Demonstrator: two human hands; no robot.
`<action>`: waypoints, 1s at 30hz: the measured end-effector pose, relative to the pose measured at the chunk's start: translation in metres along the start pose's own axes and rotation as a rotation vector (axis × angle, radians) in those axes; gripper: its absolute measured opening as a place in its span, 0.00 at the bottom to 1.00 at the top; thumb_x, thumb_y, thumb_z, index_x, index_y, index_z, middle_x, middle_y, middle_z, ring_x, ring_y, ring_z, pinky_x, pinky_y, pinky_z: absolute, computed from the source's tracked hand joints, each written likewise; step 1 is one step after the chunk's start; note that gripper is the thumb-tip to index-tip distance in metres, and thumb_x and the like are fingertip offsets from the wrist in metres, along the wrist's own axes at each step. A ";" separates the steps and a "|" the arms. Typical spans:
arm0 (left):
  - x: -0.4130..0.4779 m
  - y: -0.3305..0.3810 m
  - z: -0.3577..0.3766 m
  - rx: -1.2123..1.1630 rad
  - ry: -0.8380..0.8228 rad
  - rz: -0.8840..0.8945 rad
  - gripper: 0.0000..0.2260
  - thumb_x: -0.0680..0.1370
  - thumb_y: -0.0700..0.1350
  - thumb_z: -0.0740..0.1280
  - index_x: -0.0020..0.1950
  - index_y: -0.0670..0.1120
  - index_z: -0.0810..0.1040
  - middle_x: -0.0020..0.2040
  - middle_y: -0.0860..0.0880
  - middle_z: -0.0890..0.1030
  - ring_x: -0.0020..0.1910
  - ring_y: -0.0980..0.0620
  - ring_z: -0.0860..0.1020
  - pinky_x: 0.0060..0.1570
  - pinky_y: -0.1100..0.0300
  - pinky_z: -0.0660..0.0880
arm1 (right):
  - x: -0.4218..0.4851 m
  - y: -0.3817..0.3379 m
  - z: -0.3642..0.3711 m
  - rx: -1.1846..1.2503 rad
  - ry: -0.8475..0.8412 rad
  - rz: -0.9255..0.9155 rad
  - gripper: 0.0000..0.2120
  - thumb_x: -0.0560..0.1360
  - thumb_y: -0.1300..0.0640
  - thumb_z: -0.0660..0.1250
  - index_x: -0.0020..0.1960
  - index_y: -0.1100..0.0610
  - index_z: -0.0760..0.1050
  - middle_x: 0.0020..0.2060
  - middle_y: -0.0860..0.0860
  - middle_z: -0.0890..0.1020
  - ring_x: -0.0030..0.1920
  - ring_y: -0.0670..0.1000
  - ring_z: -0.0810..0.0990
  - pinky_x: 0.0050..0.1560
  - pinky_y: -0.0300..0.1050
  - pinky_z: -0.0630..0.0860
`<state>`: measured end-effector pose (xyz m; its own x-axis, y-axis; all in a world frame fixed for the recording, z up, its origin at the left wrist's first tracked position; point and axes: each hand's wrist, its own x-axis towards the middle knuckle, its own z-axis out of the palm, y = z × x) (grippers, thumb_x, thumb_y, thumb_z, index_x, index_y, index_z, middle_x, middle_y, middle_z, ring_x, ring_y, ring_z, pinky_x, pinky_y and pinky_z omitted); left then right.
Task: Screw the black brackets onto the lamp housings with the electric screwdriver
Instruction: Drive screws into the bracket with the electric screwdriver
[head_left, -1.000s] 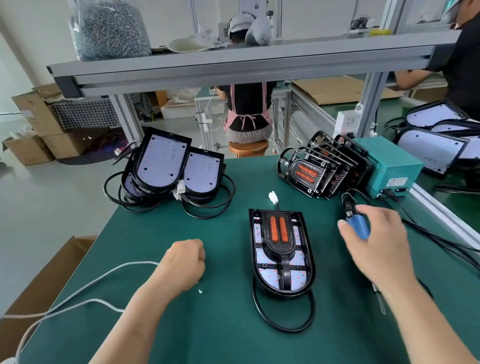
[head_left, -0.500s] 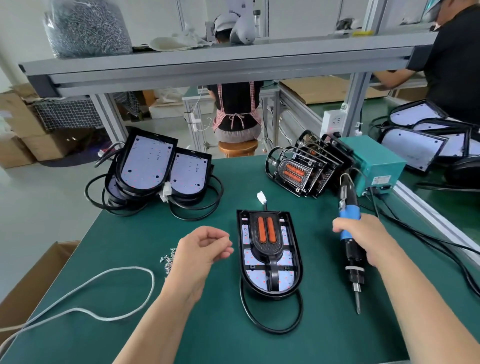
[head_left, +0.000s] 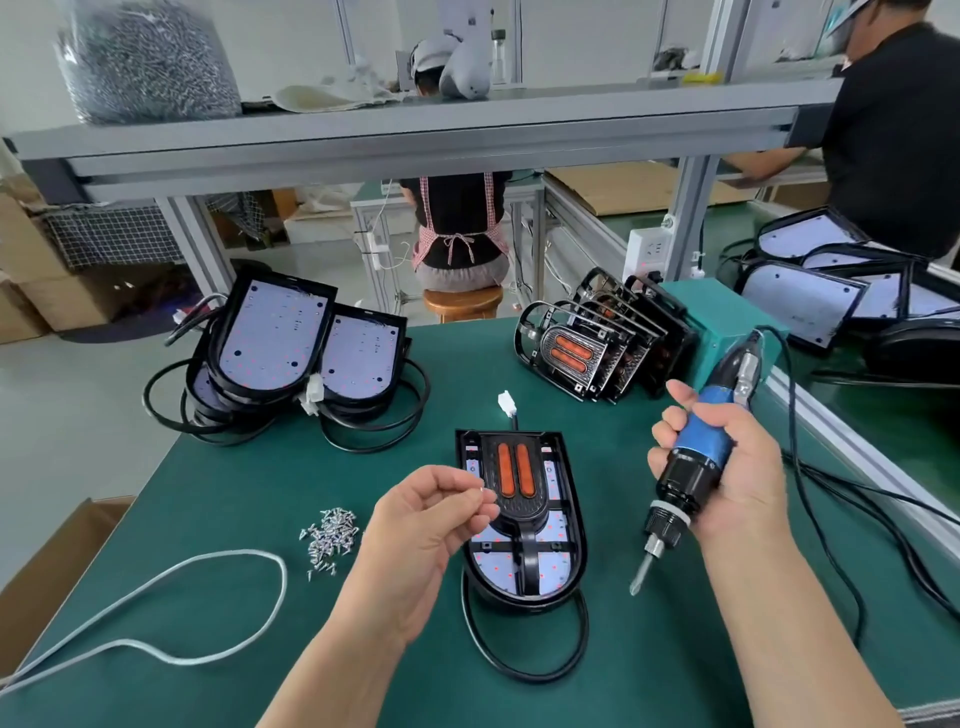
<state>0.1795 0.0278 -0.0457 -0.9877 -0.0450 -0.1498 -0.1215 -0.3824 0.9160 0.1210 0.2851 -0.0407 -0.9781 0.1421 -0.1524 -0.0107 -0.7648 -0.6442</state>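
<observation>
A lamp housing (head_left: 563, 564) lies flat in the middle of the green table (head_left: 234, 483), with a black bracket (head_left: 517, 488) bearing two orange strips on top of it. My left hand (head_left: 431, 519) hovers at the housing's left edge and pinches a small silver screw (head_left: 482, 489) between thumb and fingertips. My right hand (head_left: 727, 467) grips the blue and black electric screwdriver (head_left: 691, 457) to the right of the housing, bit tilted down and left above the table.
A pile of loose screws (head_left: 330, 535) lies left of my left hand. Stacked lamp housings (head_left: 275, 358) sit at the back left, a row of brackets (head_left: 597, 348) and a teal power box (head_left: 727, 322) at the back right. A white cord (head_left: 223, 561) loops near the front left.
My right hand has lifted the screwdriver off the table and tilted it. My left hand rose from the screw pile, moved right and now pinches a screw beside the bracket.
</observation>
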 end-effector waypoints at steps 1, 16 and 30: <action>-0.001 0.000 0.002 -0.003 -0.007 -0.001 0.03 0.74 0.31 0.69 0.46 0.37 0.80 0.42 0.39 0.83 0.39 0.49 0.83 0.39 0.64 0.79 | -0.001 -0.001 0.004 0.006 -0.014 0.015 0.15 0.77 0.60 0.59 0.60 0.62 0.76 0.36 0.51 0.75 0.32 0.49 0.72 0.28 0.38 0.67; -0.018 0.010 0.025 0.054 -0.292 -0.115 0.05 0.70 0.38 0.76 0.41 0.46 0.83 0.60 0.38 0.82 0.64 0.46 0.79 0.68 0.52 0.72 | -0.017 0.010 0.040 0.372 0.028 0.009 0.15 0.71 0.55 0.75 0.53 0.57 0.74 0.36 0.52 0.75 0.32 0.47 0.75 0.37 0.40 0.79; -0.006 0.021 0.044 0.763 -0.589 0.110 0.06 0.76 0.37 0.71 0.44 0.47 0.83 0.39 0.55 0.81 0.38 0.60 0.76 0.43 0.69 0.71 | -0.038 0.028 0.051 -0.024 -0.120 0.051 0.19 0.69 0.56 0.76 0.57 0.58 0.75 0.39 0.53 0.80 0.40 0.52 0.82 0.46 0.49 0.83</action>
<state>0.1788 0.0609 -0.0094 -0.8632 0.5040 -0.0288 0.1482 0.3076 0.9399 0.1469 0.2260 -0.0145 -0.9951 0.0261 -0.0954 0.0430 -0.7539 -0.6556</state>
